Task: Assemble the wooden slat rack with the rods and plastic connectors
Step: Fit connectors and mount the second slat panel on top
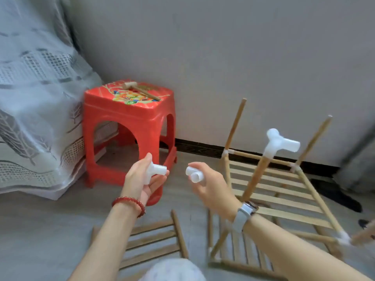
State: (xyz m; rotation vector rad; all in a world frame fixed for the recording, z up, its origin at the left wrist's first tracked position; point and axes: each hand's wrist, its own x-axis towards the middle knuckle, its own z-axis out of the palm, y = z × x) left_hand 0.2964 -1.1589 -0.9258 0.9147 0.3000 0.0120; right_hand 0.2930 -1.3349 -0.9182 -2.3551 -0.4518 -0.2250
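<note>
Both forearms reach up from six o'clock over bare grey floor: the left hand (142,179), at centre, curls round a white connector (155,170), and the right hand (209,186) just beside it pinches a second connector (194,174), a small gap between them. At seven o'clock a loose slat panel (154,240) lies flat. From three to five o'clock stands the rack (280,197), one rod (256,177) capped with a connector, its far edge near the wall; a red stool (129,122) bearing a mallet (140,90) sits at eleven.

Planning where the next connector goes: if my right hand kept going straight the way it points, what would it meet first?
Probably the left hand and its connector: the right hand, holding a connector, points leftward at it across a small gap. Depth is unclear.
</note>
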